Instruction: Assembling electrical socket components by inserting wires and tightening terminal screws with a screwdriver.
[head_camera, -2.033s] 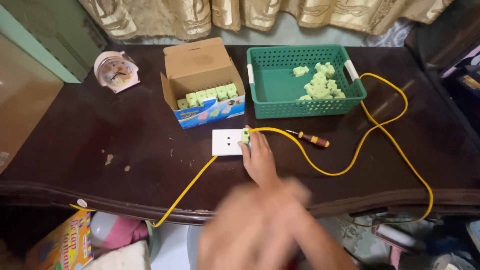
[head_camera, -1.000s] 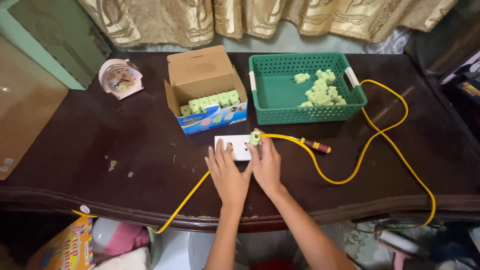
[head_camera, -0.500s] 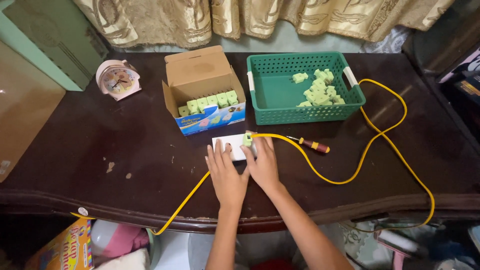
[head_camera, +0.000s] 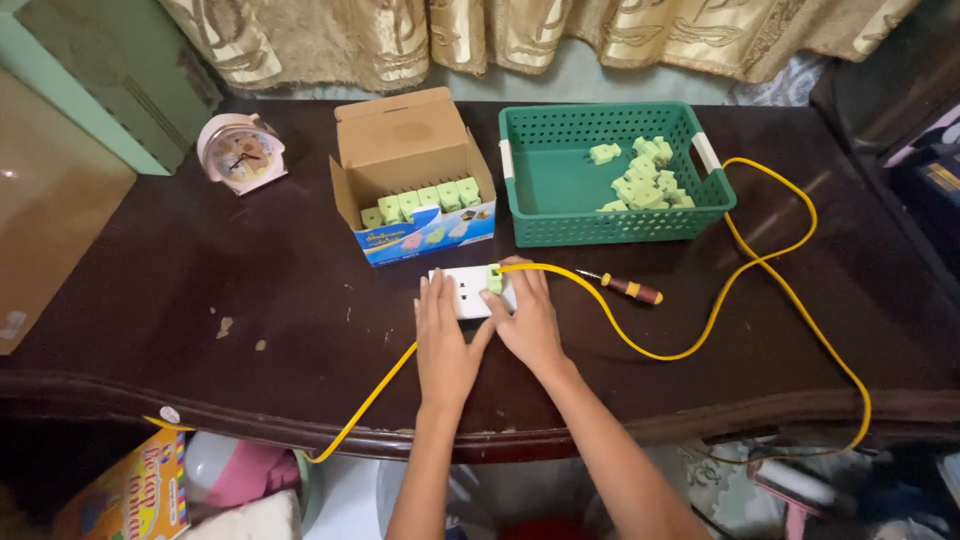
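The white socket (head_camera: 470, 293) lies flat near the table's (head_camera: 200, 300) front middle, long axis left-right, green plug (head_camera: 495, 279) on top. Left hand (head_camera: 445, 345) lies flat and spread at its left end; right hand (head_camera: 530, 320) covers its right end, fingers by the plug. Box (head_camera: 410, 175) and basket (head_camera: 615, 175) stand just behind; bare tabletop lies left.

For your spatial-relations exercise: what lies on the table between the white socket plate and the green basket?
In the head view, only bare dark table separates the white socket plate from the green basket; the yellow cable and screwdriver pass just right.
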